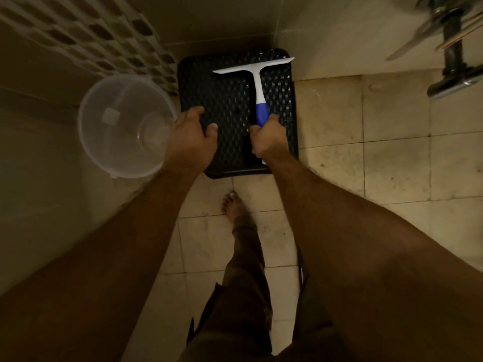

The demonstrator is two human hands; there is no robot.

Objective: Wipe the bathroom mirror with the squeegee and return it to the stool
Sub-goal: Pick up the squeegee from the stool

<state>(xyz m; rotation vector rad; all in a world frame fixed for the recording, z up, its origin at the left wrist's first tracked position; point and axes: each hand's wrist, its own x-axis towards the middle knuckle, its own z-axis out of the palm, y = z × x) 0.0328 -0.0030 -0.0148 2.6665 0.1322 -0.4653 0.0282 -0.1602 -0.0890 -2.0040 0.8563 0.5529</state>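
Gripping the blue end of the handle, the right hand [268,135] holds a white T-shaped plastic squeegee with a blue grip [257,86] over a black woven-pattern plastic stool [198,82]. The fingers curl round the blue grip from the right, and the thumb side faces the middle of the seat. The squeegee's white blade lies across the far part of the stool top, slightly slanted, its right tip reaching just past the seat's far right corner. Whether the blade rests on the seat or sits just above it cannot be told from this view.

The left hand [193,131] is over the left edge of the stool, fingers loosely bent and spread, holding nothing; its thumb points toward the seat's middle. Whether it touches the stool is unclear.

Just left of the stool stands a translucent round plastic bucket [104,142], its rim close to the left wrist. The stool sits in a corner of the beige tiled floor [392,165], against the wall. A bare foot [234,205] stands on the tiles just in front of the stool. Blurred chrome plumbing fittings [452,48] show at upper right.
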